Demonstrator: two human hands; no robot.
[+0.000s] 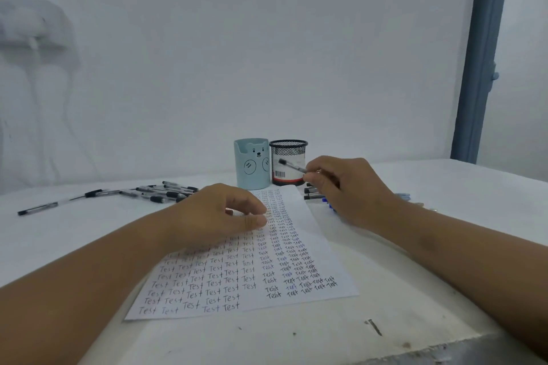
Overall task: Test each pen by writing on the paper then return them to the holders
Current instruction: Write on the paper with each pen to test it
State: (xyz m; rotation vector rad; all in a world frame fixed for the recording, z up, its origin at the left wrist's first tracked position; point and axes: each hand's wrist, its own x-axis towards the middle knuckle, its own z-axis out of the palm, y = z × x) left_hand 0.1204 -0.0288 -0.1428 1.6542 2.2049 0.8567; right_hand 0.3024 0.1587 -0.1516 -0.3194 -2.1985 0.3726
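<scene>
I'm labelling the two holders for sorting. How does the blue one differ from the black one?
The blue bear holder has solid walls with a cartoon bear face; the black mesh holder is see-through wire with a barcode label low on its side. The blue holder's rim is notched at the front, while the mesh holder's rim is an even ring. Both stand upright, side by side behind the paper.

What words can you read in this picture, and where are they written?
"Test": handwritten over and over in rows on the paper.
Label with a barcode on the black mesh holder: print too small to read.
Blue bear holder: a drawn face, no words.
</scene>
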